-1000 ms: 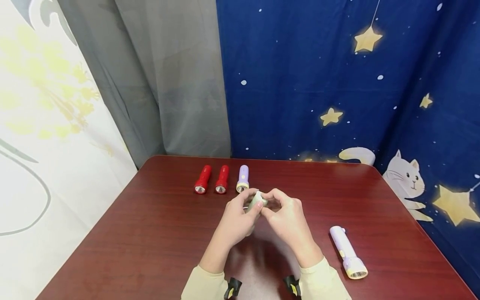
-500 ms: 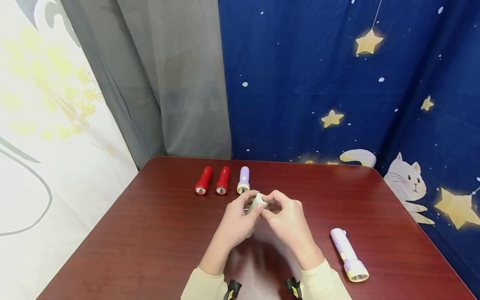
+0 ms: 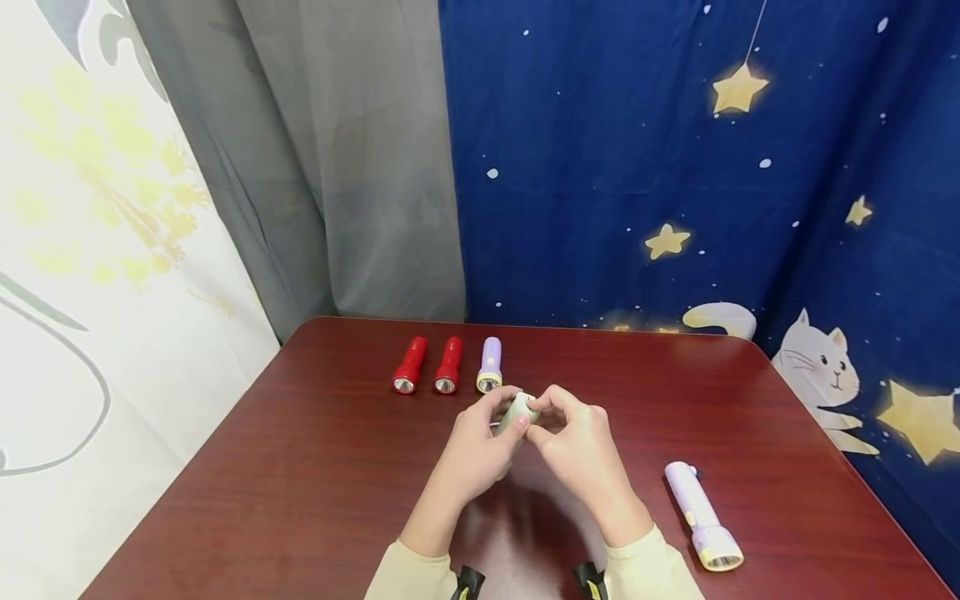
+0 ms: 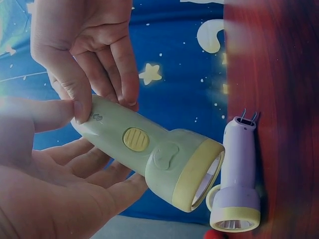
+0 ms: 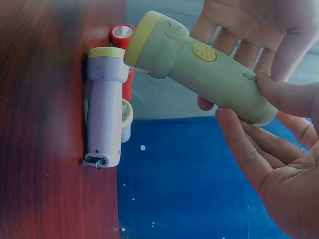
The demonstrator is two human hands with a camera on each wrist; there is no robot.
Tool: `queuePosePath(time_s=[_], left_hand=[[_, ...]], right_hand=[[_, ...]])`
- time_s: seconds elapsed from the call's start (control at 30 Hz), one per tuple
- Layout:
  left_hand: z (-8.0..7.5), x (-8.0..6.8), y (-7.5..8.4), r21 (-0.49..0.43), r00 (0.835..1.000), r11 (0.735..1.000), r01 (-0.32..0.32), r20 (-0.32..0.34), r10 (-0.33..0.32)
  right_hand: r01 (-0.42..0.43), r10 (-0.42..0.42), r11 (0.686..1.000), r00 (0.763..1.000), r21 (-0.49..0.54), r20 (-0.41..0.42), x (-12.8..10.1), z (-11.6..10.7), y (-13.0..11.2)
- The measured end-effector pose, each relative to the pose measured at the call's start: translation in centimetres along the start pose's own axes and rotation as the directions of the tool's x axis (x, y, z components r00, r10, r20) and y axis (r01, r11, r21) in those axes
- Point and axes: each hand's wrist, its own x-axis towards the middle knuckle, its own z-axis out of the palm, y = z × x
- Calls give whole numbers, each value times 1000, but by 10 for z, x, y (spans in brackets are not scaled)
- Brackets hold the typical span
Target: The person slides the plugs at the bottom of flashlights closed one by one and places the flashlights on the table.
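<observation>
Held above the table is a pale green flashlight (image 4: pixel 117 127) with a yellow ring around its lens and a ribbed yellow switch (image 5: pixel 204 52). My left hand (image 3: pixel 476 446) grips its body, thumb on top and fingers beneath. At the tail end, thumb and finger of my right hand (image 3: pixel 581 442) pinch it. Fingers cover most of it in the head view. Just beyond the hands lies a lilac flashlight (image 3: pixel 491 362), its lens facing me. Two red flashlights (image 3: pixel 411 367) (image 3: pixel 448 367) lie in line with it to the left.
Another lilac flashlight (image 3: pixel 703 517) lies on the dark red wooden table (image 3: pixel 315 500), right of my hands. In the wrist views, metal prongs stick out of a lilac flashlight's tail (image 5: pixel 95 161). Grey and blue star-printed curtains (image 3: pixel 600 167) hang behind the table; a pale cloth is at the left.
The head view has tilted slightly, so everything sits a little lower in it. Both hands keep hold of the green flashlight with hardly any movement; the other flashlights lie where they were.
</observation>
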Motion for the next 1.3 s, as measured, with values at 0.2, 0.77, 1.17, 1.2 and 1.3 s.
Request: queuePosePath(time_s=[0.2, 0.77, 1.17, 1.2, 1.3], left_hand=[[1, -1, 0, 17, 1000, 1000, -18, -6, 18], [-6, 1, 1, -127, 993, 992, 2, -119, -18], [-15, -1, 3, -231, 953, 972, 48, -282, -114], [-15, -1, 2, -227, 954, 973, 45, -281, -109], [-14, -2, 2, -215, 957, 976, 45, -272, -104]], right_hand=[[19, -19, 1000, 1000, -8, 0, -1, 1, 2], [31, -34, 998, 997, 49, 62, 0, 5, -1], [33, -20, 999, 929, -28, 370, -4, 11, 3], [42, -28, 999, 923, -27, 383, -4, 11, 4], [64, -45, 997, 919, -36, 392, -5, 11, 6]])
